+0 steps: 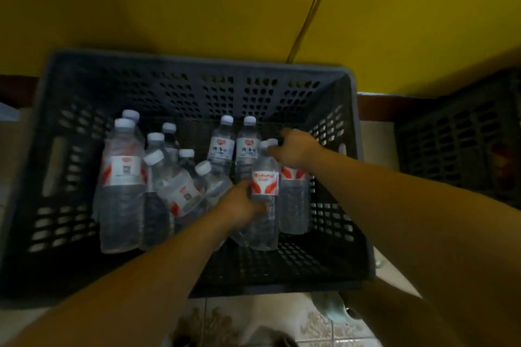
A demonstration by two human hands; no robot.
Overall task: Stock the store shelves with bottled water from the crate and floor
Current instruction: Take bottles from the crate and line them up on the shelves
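A dark perforated crate [197, 84] on the floor holds several clear water bottles with white caps and red-and-white labels. My left hand [242, 205] grips the body of one upright bottle [265, 183] near the crate's middle right. Just beside it, my right hand [296, 149] curls over the top of a second bottle [294, 205], hiding its cap. Two more bottles [234, 146] stand behind these. A cluster of bottles [124, 177] fills the left half, some leaning.
A yellow wall [225, 3] rises behind the crate, with a thin cord [310, 8] running down it. Another dark crate [456, 135] stands at the right. Patterned floor tiles [324, 327] show at the bottom.
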